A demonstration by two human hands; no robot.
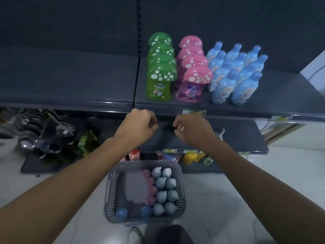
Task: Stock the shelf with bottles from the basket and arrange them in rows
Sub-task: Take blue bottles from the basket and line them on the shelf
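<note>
Left grip (pixel 140 124) and right grip (pixel 190 129) are curled and empty, just below the shelf (pixel 281 88) front edge. Bottles (pixel 161 196) stand in the basket (pixel 112 182) on the floor. Risk: the blue rows (pixel 223 87) are packed tight at the front edge, so if you nudge one, the rest could topple off.

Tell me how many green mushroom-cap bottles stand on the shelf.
4. The green bottles stand in one file left of the pink bottles: the front one, a second, a third, the rearmost. Behind the front one only caps show; none seems hidden.
</note>
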